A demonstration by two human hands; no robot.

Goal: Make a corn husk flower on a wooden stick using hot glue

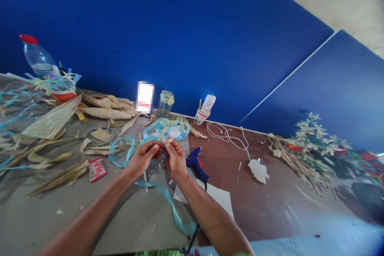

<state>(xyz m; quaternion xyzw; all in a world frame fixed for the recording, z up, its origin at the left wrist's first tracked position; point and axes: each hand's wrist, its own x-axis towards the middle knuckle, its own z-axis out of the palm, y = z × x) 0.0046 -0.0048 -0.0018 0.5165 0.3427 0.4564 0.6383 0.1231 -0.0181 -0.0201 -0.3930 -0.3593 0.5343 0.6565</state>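
Where left hand meets right hand, both seemingly pinch a husk.

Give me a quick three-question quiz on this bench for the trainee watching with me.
1. True or false: the glue gun lies on the table just right of the right hand.
2. The cap of the bottle is: A red, B blue, C white.
3. Fill in: the left hand and the right hand together pinch a small pale piece of ___.

Key: 1 true; 2 A; 3 husk.
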